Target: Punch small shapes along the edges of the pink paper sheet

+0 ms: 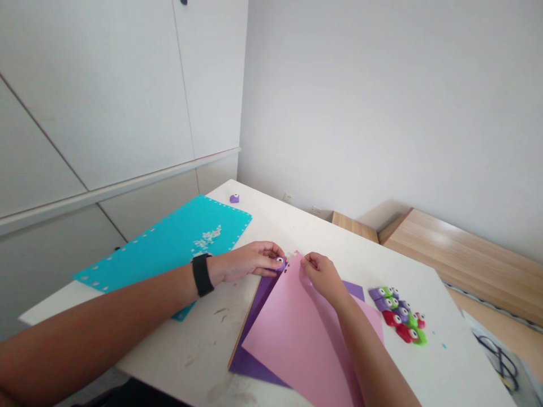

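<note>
My left hand [257, 261], with a black band on its wrist, is closed on a small purple punch [279, 263] with a white eye-like top, at the far corner of a pink sheet [297, 333]. Small dark holes show in the sheet near that corner. My right hand [322, 274] pinches the same sheet just right of the corner. Under the pink sheet lies purple paper [258, 362], its left and far right parts showing.
A blue sheet [165, 243] with punched edges lies at the left, small paper bits [207, 239] on it. Another purple punch [234, 198] sits at the far corner. Several purple, green and red punches [399, 316] are grouped at the right. Black-handled scissors [500, 362] lie lower right.
</note>
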{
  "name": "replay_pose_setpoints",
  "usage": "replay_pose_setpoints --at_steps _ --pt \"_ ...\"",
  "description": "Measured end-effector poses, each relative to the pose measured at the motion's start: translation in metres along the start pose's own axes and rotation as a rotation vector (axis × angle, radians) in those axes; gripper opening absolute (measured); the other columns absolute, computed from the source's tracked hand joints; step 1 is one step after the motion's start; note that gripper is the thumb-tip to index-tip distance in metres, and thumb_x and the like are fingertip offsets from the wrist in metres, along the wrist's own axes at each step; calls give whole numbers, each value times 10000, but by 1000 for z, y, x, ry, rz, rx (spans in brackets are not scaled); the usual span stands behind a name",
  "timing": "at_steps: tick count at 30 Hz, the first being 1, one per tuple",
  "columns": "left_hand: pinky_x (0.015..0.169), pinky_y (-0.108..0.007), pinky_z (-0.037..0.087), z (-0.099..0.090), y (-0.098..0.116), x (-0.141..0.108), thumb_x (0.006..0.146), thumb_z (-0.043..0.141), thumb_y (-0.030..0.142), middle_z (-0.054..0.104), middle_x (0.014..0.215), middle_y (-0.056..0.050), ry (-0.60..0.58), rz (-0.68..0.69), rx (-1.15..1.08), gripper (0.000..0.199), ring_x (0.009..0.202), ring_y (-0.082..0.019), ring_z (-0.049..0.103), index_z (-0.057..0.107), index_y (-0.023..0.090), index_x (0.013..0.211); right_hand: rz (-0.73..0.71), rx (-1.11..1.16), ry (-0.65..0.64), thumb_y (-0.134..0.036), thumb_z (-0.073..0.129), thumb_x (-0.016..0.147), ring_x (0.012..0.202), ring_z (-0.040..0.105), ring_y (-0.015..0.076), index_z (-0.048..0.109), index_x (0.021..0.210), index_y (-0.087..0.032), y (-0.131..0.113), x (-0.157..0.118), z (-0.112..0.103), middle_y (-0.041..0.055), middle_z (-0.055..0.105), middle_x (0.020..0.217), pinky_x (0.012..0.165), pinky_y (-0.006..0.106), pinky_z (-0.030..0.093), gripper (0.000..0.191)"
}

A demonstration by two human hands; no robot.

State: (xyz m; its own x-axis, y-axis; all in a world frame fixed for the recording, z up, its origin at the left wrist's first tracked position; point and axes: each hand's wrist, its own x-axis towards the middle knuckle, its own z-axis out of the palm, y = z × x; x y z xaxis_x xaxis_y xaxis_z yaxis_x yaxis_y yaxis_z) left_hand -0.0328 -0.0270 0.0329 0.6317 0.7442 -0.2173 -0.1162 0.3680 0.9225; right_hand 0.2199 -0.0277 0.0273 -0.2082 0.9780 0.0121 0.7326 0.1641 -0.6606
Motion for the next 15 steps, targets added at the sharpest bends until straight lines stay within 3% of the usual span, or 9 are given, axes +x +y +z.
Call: replay_pose_setpoints --at_steps 15 --pt "862 -313 534 7 5 -4 765 810 322 662 1189 -91 40 48 240 429 987 -181 661 640 188 1135 7 -50 23 -333 506 903 623 533 145 652 764 -195 -5 -2 -2 0 629 661 591 252 308 244"
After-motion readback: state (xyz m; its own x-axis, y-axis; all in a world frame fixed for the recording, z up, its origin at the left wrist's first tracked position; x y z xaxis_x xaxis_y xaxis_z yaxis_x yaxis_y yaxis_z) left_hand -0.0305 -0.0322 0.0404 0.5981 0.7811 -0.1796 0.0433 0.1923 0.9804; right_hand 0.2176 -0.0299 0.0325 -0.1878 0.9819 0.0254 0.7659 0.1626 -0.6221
